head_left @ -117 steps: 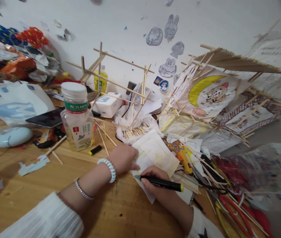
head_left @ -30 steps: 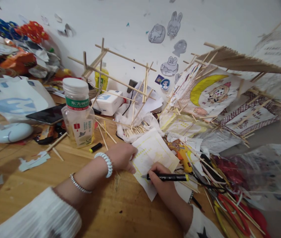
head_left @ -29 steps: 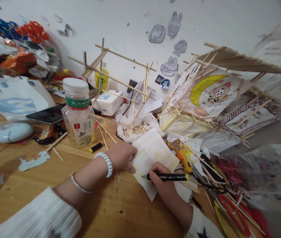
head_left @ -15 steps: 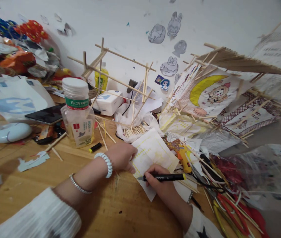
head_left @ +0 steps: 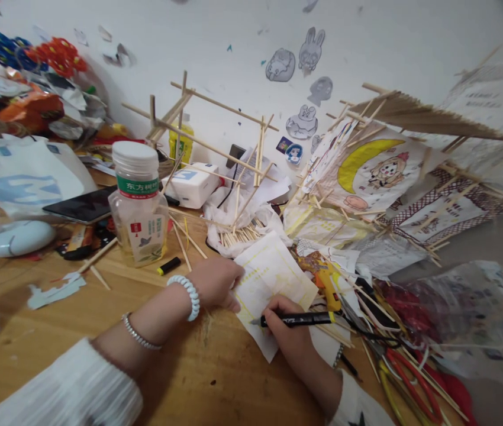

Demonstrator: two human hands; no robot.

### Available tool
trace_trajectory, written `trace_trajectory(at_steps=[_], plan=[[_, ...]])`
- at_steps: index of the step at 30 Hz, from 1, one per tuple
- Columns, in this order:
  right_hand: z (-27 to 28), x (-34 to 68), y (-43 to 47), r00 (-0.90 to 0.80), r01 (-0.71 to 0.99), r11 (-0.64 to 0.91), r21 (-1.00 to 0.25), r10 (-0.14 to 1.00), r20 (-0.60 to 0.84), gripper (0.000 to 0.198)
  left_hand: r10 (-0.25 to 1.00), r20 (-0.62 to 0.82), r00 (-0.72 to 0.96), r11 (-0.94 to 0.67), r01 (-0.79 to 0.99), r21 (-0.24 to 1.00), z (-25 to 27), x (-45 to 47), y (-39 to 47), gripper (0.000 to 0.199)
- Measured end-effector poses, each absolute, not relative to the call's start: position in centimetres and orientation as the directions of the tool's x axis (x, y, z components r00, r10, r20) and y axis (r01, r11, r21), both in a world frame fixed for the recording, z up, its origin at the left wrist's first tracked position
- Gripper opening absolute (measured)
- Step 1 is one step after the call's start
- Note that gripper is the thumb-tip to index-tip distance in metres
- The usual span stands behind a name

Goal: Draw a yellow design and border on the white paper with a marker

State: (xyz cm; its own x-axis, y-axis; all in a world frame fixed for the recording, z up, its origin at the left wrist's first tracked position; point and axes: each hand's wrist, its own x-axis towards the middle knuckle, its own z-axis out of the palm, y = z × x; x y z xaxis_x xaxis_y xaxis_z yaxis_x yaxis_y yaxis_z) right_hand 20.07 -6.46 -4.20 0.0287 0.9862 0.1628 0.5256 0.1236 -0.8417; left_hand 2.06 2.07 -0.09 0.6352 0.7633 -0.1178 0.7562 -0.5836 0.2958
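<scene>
A white sheet of paper (head_left: 273, 269) with yellow lines and marks lies at a slant on the wooden table. My left hand (head_left: 216, 283) grips its left edge between thumb and curled fingers, partly hidden behind the hand. In my right hand (head_left: 284, 325) is a black marker (head_left: 307, 319) with a yellow end, its tip on or just above the lower left part of the sheet. The marker's black cap (head_left: 169, 265) lies on the table left of my left hand.
A plastic bottle (head_left: 138, 207) stands at left near a tablet (head_left: 80, 204). Behind the paper are a stick frame (head_left: 220, 142) and a bag of sticks (head_left: 245, 231). At right are a decorated lantern (head_left: 371, 165), an orange glue gun (head_left: 326, 284) and red-handled scissors (head_left: 415, 378).
My right hand and the marker have shifted slightly right and down along the paper's lower edge. My left hand stays on the sheet; the view has moved a little.
</scene>
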Motion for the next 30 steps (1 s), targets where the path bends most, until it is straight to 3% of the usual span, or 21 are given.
trace_trajectory(at_steps=[14,21,30], plan=[[-3.95,20.24,-6.64,0.083,0.474,0.11,-0.874,0.982,0.169,0.015,0.756,-0.121,0.643,-0.591,0.75,0.297,0.23,2.01,1.99,0.035],[-3.96,20.1,-6.83,-0.011,0.474,0.108,-0.874,0.993,0.117,0.016,0.751,-0.123,0.648,-0.597,0.747,0.292,0.02,1.97,2.09,0.036],[-4.34,19.98,-6.53,0.011,0.471,0.131,-0.872,0.988,0.154,0.014,0.768,-0.116,0.63,-0.58,0.761,0.291,0.12,1.97,1.96,0.033]])
